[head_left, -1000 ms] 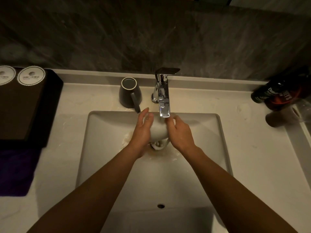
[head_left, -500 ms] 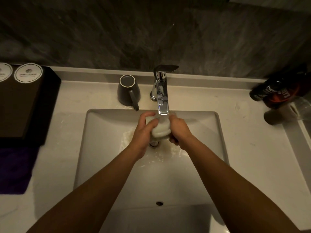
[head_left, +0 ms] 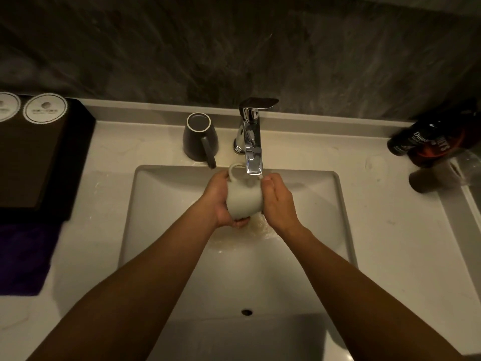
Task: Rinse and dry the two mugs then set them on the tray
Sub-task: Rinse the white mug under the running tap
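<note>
A white mug point(head_left: 244, 198) is held over the sink basin point(head_left: 161, 204) just under the faucet spout point(head_left: 253, 152), its handle pointing away toward the spout. My left hand point(head_left: 221, 201) grips the mug from the left and underneath. My right hand point(head_left: 277, 201) lies against the mug's right side with its fingers wrapped along it. Water splashes in the basin below the mug. A dark grey mug point(head_left: 199, 138) stands on the counter left of the faucet. The dark tray point(head_left: 39, 162) sits at the far left.
Two round white paper lids point(head_left: 44, 108) lie at the tray's back. A purple cloth point(head_left: 22, 256) lies on the counter in front of the tray. Dark bottles point(head_left: 426, 140) and a clear glass point(head_left: 442, 175) are at the right edge.
The white mug has been turned in my hands: its handle now shows at the top near the spout, and more of its side is exposed between my hands.
</note>
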`<act>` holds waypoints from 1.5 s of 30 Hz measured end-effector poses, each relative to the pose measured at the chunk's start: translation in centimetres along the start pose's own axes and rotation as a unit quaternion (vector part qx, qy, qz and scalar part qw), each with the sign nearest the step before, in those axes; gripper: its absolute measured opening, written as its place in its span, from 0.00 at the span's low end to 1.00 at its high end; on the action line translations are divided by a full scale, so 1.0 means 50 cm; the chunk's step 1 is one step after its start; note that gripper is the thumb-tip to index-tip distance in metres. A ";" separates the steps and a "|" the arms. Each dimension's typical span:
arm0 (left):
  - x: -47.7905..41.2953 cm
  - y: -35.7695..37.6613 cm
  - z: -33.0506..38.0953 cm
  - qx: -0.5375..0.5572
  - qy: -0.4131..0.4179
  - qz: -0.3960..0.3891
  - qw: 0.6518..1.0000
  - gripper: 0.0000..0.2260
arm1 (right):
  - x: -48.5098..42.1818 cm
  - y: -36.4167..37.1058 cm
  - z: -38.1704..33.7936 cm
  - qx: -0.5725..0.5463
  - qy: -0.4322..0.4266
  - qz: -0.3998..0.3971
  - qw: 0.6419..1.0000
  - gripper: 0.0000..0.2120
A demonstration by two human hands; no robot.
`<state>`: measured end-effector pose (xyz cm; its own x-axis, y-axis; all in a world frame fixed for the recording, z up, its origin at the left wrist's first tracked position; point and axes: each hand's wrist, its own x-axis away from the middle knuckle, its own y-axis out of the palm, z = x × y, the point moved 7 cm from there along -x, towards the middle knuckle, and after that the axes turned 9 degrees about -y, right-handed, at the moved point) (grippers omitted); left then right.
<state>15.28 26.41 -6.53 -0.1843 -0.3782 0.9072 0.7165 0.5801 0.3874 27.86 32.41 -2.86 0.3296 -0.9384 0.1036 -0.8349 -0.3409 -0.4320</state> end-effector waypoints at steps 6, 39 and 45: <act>0.014 0.003 -0.009 -0.043 0.259 0.121 0.957 0.16 | -0.027 -0.011 0.002 0.059 0.101 0.052 0.992 0.17; 0.016 -0.017 -0.022 -0.227 0.290 0.000 0.930 0.35 | 0.089 -0.014 0.071 -0.374 0.167 -0.048 0.911 0.09; 0.036 -0.020 -0.023 -0.221 0.296 -0.032 0.929 0.37 | 0.101 0.025 0.074 -0.444 0.260 -0.081 0.854 0.23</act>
<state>15.01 24.31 -5.46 0.0720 -0.8079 0.5849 0.9471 0.2393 0.2138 30.11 27.43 -6.20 0.4248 -0.6941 0.5812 -0.8782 -0.1603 0.4506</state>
